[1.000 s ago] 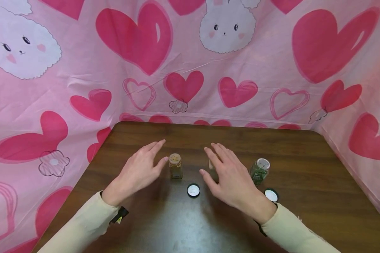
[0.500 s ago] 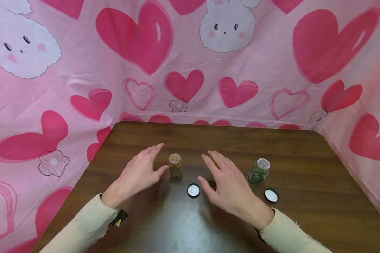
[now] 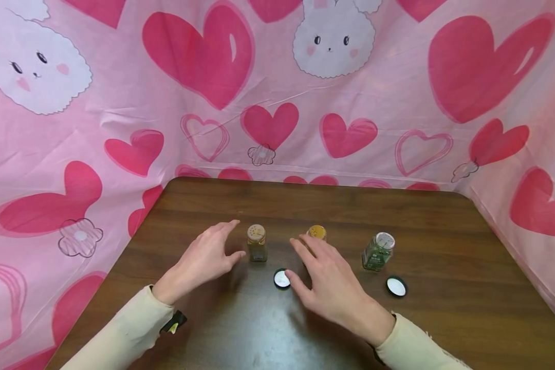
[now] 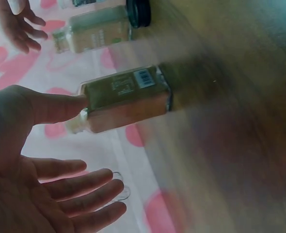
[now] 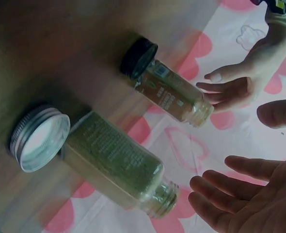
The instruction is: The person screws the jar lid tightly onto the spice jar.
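Observation:
My left hand [image 3: 203,262] is open beside a spice jar [image 3: 257,246] with a perforated top and brownish powder. Its thumb tip is close to the jar in the left wrist view, where the powder [image 4: 128,99] shows through the glass. My right hand [image 3: 330,285], fingers spread and holding nothing, hovers in front of a second spice jar [image 3: 317,232] with a yellow top, mostly hidden behind the fingers. That jar [image 5: 116,158] stands uncapped in the right wrist view, a screw lid [image 5: 41,138] by its base. Another dark-rimmed lid [image 3: 281,278] lies near my right thumb.
To the right stands a third spice jar [image 3: 377,252] with green herbs and a perforated top. A lid [image 3: 396,286] lies underside up in front of it. A pink heart-patterned cloth [image 3: 277,82] hangs around the brown wooden table [image 3: 240,329].
My right hand has drawn back toward me, bringing the yellow top of the middle jar into view. My left hand has lowered slightly. The jars and visible lids have stayed put.

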### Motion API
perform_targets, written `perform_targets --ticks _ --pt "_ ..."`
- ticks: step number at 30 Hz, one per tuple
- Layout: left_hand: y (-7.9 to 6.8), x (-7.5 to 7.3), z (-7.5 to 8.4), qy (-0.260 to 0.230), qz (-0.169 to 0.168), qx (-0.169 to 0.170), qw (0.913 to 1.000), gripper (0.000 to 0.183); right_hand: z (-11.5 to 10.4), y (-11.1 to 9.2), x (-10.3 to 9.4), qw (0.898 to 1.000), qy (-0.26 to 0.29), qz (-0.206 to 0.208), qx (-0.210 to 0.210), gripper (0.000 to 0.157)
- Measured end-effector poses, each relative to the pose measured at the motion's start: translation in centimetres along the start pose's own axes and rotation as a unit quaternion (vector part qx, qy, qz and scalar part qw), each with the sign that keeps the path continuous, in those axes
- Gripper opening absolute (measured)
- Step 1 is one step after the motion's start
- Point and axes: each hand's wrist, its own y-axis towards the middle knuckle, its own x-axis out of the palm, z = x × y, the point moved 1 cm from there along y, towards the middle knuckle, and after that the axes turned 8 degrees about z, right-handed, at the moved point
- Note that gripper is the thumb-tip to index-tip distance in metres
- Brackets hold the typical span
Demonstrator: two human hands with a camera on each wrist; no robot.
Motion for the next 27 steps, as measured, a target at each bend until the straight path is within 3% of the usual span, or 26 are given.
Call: perform_targets --ticks 5,19,27 --pt "0.1 0.9 -0.4 -0.006 -0.012 0.008 0.9999 0.073 -0.1 -0.4 0.6 1.000 0.005 -0.014 0.004 0.059" --pt "1.2 3.0 -1.1 -0.059 -0.071 -0.015 0.9956 0.075 0.0 -1.3 2.3 0.999 0.002 -0.052 0.005 0.057" --pt "1.8 3.8 -1.6 -0.101 -0.079 -0.008 0.9917 0.068 0.2 -1.5 2.9 0.997 0.014 -0.075 0.016 0.056"
